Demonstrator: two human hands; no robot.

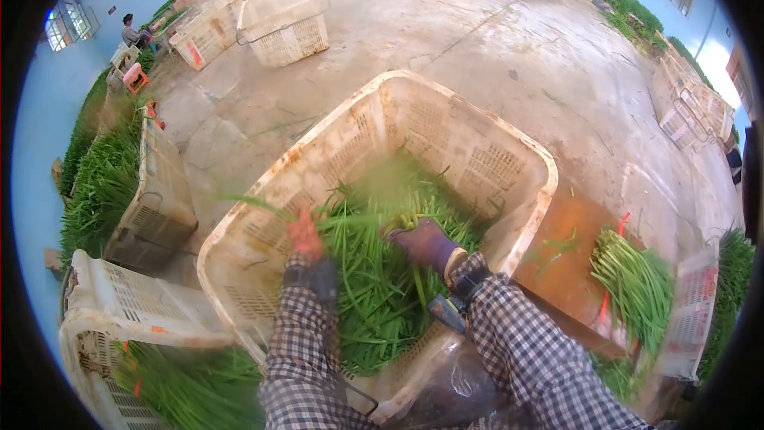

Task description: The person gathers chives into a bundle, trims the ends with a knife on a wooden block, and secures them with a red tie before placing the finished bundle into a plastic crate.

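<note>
A big off-white plastic crate (513,131) stands before me, holding a heap of long green leafy stalks (374,302). My right hand (426,243), in a purple glove, is closed around a bunch of the green stalks (402,221) over the heap. My bare left hand (305,235) is inside the crate's left side, beside the leaf ends; motion smears its fingers. A few leaves stretch past it toward the left rim. Below my right wrist, a small dark device (447,313) sits at the crate's near edge.
To the right, a tied bundle of stalks (633,283) with red bands lies on a brown board (569,235). Crates with greens stand at left (155,195) and lower left (143,295). Another crate (285,24) is farther back. A person (135,32) sits at far left.
</note>
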